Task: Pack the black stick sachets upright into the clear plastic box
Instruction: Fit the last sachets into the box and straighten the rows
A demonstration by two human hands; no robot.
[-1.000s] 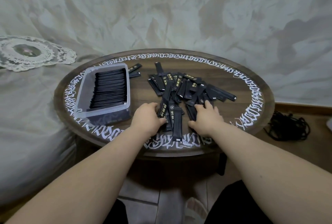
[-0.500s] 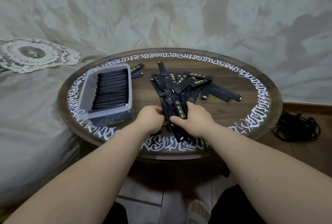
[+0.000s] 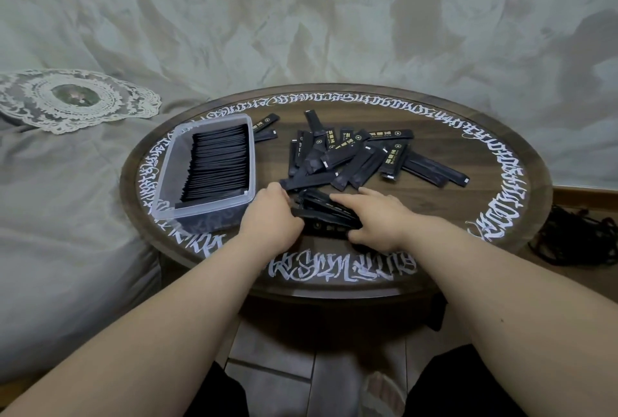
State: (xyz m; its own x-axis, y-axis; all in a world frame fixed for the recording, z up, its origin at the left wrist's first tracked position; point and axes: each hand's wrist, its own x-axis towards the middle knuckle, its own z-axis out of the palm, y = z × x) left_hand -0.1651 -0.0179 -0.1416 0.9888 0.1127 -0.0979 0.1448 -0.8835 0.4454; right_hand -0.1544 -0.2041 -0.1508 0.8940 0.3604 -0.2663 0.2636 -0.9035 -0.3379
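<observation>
Hands: left hand (image 3: 271,220) and right hand (image 3: 376,220) squeeze a bundle of sachets (image 3: 323,213) from both ends at the tabletop (image 3: 434,242) near edge, squaring them.
Box: clear plastic box (image 3: 174,175), left edge, partly filled.
Pile: loose sachets (image 3: 354,157) wait mid-tabletop.

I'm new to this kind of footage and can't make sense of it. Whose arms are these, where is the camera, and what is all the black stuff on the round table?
There is no machine here. A person wears a wide-angle camera on the head, looking down at their own bare arms. On the round wooden table stands a clear plastic box, already largely filled with black stick sachets standing on edge. Beside it lies a loose pile of the same sachets, and two more lie behind the box. The left hand and right hand together grip a gathered bundle of sachets near the table's front edge.
</observation>
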